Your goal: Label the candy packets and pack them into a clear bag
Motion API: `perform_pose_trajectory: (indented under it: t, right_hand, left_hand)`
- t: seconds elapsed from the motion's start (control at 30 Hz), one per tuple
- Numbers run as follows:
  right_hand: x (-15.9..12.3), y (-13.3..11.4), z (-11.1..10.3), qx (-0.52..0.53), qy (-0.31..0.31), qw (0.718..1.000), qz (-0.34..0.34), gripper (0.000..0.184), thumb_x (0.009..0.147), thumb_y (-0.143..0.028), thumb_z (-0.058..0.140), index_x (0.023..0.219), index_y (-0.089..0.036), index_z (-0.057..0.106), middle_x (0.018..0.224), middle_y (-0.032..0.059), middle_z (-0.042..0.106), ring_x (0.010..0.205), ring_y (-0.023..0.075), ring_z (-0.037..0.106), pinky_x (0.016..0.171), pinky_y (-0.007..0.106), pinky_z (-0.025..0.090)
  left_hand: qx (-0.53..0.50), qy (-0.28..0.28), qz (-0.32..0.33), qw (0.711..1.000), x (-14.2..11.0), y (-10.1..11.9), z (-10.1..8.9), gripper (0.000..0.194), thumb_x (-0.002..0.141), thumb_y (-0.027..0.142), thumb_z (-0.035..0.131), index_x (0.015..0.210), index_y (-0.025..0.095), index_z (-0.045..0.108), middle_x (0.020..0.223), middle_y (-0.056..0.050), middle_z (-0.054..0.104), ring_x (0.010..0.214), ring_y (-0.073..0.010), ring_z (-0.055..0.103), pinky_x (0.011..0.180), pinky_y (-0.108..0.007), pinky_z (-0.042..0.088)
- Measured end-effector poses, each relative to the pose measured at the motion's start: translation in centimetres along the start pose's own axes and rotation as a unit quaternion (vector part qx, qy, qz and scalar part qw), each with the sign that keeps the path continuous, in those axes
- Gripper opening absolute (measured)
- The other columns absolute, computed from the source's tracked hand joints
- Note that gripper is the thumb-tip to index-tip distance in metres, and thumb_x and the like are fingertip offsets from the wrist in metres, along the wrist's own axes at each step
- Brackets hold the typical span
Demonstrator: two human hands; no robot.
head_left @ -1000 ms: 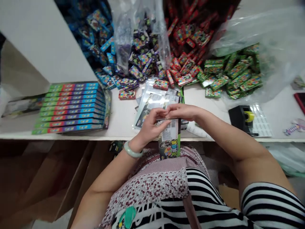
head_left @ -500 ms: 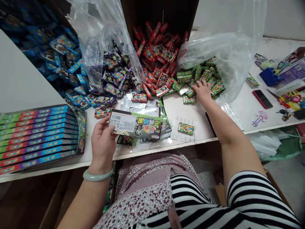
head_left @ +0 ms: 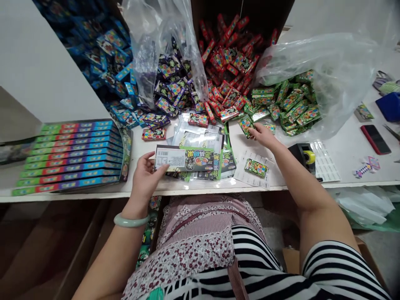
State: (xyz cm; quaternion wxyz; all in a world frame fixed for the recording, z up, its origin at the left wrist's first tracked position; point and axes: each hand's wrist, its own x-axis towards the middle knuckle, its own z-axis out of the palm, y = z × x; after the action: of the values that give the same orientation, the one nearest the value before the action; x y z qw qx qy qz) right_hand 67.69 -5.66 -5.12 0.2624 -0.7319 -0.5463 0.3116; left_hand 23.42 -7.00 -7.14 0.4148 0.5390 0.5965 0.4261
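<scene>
My left hand (head_left: 146,177) grips the left end of a long, flat black-and-green candy carton (head_left: 200,160) with a white label. The carton lies over a stack of printed sheets and clear plastic sleeves (head_left: 195,137). Between the fingers of my right hand (head_left: 264,135) is a small green candy box (head_left: 246,125), held just in front of the green pile (head_left: 296,104). Another small green box (head_left: 256,167) rests on a white sticker sheet (head_left: 242,177), below my right hand. Loose red boxes (head_left: 198,119) lie behind the carton.
Piles of blue (head_left: 118,75), purple (head_left: 171,87) and red boxes (head_left: 231,62) line the back. Filled display trays (head_left: 75,156) are stacked at the left. A tape dispenser (head_left: 301,154), a phone (head_left: 376,139) and a clear plastic bag (head_left: 337,83) occupy the right side.
My right hand has come back from the green pile with a small green box. My left hand keeps its hold on the carton, now lower over the sheets. The view has shifted left.
</scene>
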Motion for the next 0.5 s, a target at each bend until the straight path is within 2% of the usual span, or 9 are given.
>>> perform_pose_trajectory:
  t: [0.07, 0.13, 0.2, 0.3, 0.33, 0.4, 0.5]
  right_hand:
    - [0.2, -0.3, 0.3, 0.104, -0.052, 0.993, 0.016, 0.016, 0.086, -0.032, 0.059, 0.098, -0.021, 0.059, 0.071, -0.0011, 0.063, 0.065, 0.0171, 0.062, 0.063, 0.029, 0.047]
    - [0.2, -0.5, 0.1, 0.162, -0.057, 0.985, 0.022, 0.030, 0.079, -0.029, 0.067, 0.107, -0.023, 0.058, 0.067, -0.0047, 0.060, 0.061, 0.0152, 0.061, 0.057, 0.026, 0.045]
    - [0.0, -0.6, -0.4, 0.185, -0.049, 0.981, 0.020, 0.037, 0.075, -0.029, 0.073, 0.108, -0.024, 0.058, 0.064, -0.0064, 0.059, 0.058, 0.0134, 0.059, 0.055, 0.025, 0.044]
    - [-0.6, -0.5, -1.1, 0.186, -0.070, 0.980, 0.011, 0.034, 0.073, -0.028, 0.074, 0.105, -0.023, 0.062, 0.066, -0.0056, 0.060, 0.056, 0.0112, 0.055, 0.057, 0.026, 0.046]
    - [-0.8, -0.5, -1.3, 0.184, -0.080, 0.980, 0.007, 0.035, 0.074, -0.028, 0.073, 0.107, -0.022, 0.064, 0.068, -0.0052, 0.061, 0.056, 0.0108, 0.054, 0.059, 0.026, 0.047]
    - [-1.0, -0.4, -1.5, 0.178, -0.096, 0.979, -0.001, 0.036, 0.074, -0.028, 0.071, 0.109, -0.022, 0.066, 0.071, -0.0046, 0.062, 0.059, 0.0107, 0.054, 0.060, 0.027, 0.048]
    - [-1.0, -0.4, -1.2, 0.181, -0.105, 0.978, 0.002, 0.038, 0.073, -0.027, 0.072, 0.110, -0.021, 0.066, 0.073, -0.0036, 0.064, 0.061, 0.0116, 0.057, 0.063, 0.028, 0.050]
  left_hand:
    - [0.071, -0.005, 0.001, 0.997, -0.1, -0.4, -0.7, 0.071, 0.060, 0.042, 0.080, 0.122, 0.020, 0.053, 0.091, -0.002, 0.060, 0.085, -0.0201, 0.062, 0.072, -0.032, 0.053]
    - [0.155, -0.011, 0.010, 0.988, -0.3, -0.4, -1.4, 0.074, 0.062, 0.047, 0.078, 0.126, 0.019, 0.053, 0.094, -0.003, 0.060, 0.085, -0.0203, 0.061, 0.073, -0.033, 0.052]
    - [0.226, -0.007, 0.038, 0.973, -0.5, -0.2, -1.9, 0.076, 0.065, 0.049, 0.078, 0.129, 0.018, 0.053, 0.103, -0.007, 0.060, 0.089, -0.0224, 0.060, 0.079, -0.037, 0.052]
    - [0.274, -0.008, 0.108, 0.956, -0.7, 0.8, -1.9, 0.075, 0.070, 0.050, 0.076, 0.134, 0.017, 0.053, 0.118, -0.013, 0.060, 0.106, -0.0284, 0.060, 0.094, -0.044, 0.051]
    - [0.278, -0.029, 0.135, 0.950, -0.7, 1.1, -1.6, 0.074, 0.072, 0.050, 0.076, 0.135, 0.018, 0.052, 0.122, -0.014, 0.059, 0.113, -0.0301, 0.059, 0.100, -0.046, 0.049]
    - [0.286, -0.117, 0.192, 0.931, -0.6, 1.9, -0.8, 0.073, 0.076, 0.049, 0.075, 0.138, 0.020, 0.050, 0.133, -0.015, 0.057, 0.128, -0.0321, 0.053, 0.110, -0.049, 0.043]
    - [0.320, -0.254, 0.251, 0.878, -0.5, 2.8, 0.8, 0.078, 0.079, 0.047, 0.074, 0.146, 0.020, 0.044, 0.150, -0.016, 0.048, 0.144, -0.0351, 0.038, 0.121, -0.055, 0.030]
